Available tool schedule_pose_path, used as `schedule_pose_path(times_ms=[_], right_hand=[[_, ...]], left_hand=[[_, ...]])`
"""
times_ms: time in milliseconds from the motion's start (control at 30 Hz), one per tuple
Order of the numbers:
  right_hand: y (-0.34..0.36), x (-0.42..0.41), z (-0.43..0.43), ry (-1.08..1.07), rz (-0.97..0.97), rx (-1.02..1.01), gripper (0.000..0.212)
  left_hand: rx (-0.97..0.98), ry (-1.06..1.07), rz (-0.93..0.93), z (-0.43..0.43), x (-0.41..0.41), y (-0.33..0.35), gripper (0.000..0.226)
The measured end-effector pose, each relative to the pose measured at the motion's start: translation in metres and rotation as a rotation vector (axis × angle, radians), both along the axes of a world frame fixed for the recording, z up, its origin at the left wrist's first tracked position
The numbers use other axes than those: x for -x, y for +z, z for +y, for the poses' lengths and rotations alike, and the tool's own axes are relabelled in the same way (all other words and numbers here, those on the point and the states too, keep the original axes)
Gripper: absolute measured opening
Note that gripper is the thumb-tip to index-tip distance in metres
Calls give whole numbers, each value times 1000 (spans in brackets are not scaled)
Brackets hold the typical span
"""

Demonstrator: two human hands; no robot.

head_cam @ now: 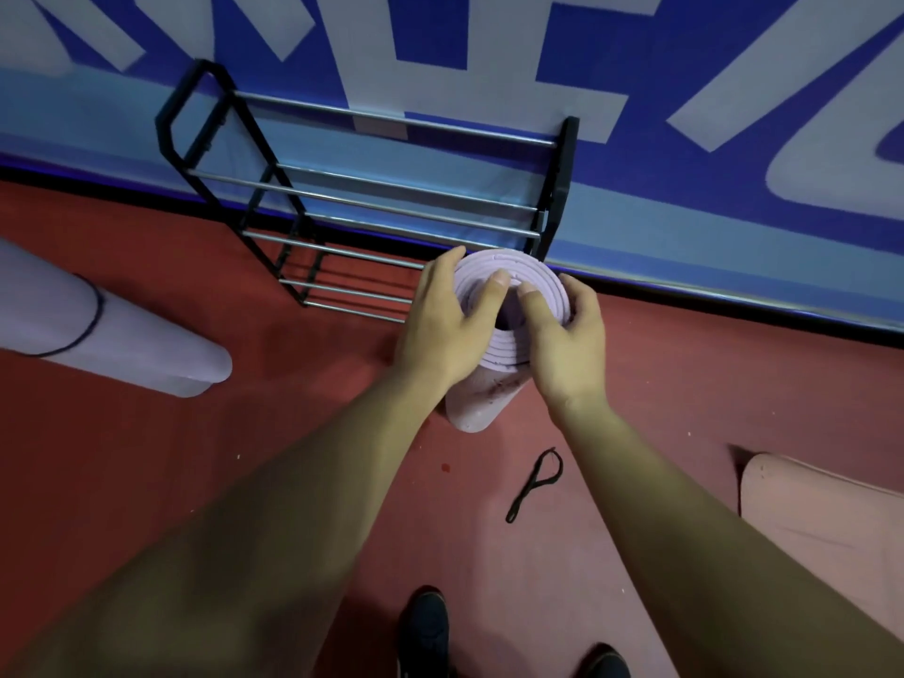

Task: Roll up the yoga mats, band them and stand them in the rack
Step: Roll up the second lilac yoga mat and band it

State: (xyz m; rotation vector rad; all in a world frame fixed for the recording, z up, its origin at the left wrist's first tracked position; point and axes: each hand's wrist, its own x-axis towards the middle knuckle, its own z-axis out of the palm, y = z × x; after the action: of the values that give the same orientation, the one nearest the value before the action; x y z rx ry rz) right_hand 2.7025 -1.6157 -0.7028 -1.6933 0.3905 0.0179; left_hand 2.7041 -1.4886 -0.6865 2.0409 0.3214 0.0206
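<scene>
Forearms fill the near frame, with a dark shoe (425,628) below them. Both hands are clamped on the top end of the rolled lilac mat (472,408). I see the left hand (442,318) wrapped round the outer coil with its thumb on the spiral end. The right hand (567,335) has its thumb near the core and its fingers curled round the right side. The mat stands on end on the red floor (195,457), at the right front corner of the rack (561,168); I can't tell if they touch. A loose black band (523,499) lies on the floor just nearer me. A second lilac roll (122,330), banded, lies at left and a pink mat (822,521) at right. Behind the rack, the blue wall banner (734,66) has big white characters, cropped and unreadable.
</scene>
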Motion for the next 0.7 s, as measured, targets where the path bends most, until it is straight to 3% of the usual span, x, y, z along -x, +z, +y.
schedule_pose_path(times_ms=[233, 367, 567, 700], right_hand=[[-1, -1, -5, 28, -20, 10, 44], [-2, -5, -4, 26, -41, 39, 58], [5, -2, -28, 17, -63, 55, 36], [6, 6, -62, -2, -62, 86, 43]], left_hand=[[-174, 8, -78, 7, -3, -8, 63], [-288, -6, -225, 8, -6, 1, 70], [-419, -160, -374, -22, -7, 7, 54], [-475, -178, -484, -62, 4, 10, 44]])
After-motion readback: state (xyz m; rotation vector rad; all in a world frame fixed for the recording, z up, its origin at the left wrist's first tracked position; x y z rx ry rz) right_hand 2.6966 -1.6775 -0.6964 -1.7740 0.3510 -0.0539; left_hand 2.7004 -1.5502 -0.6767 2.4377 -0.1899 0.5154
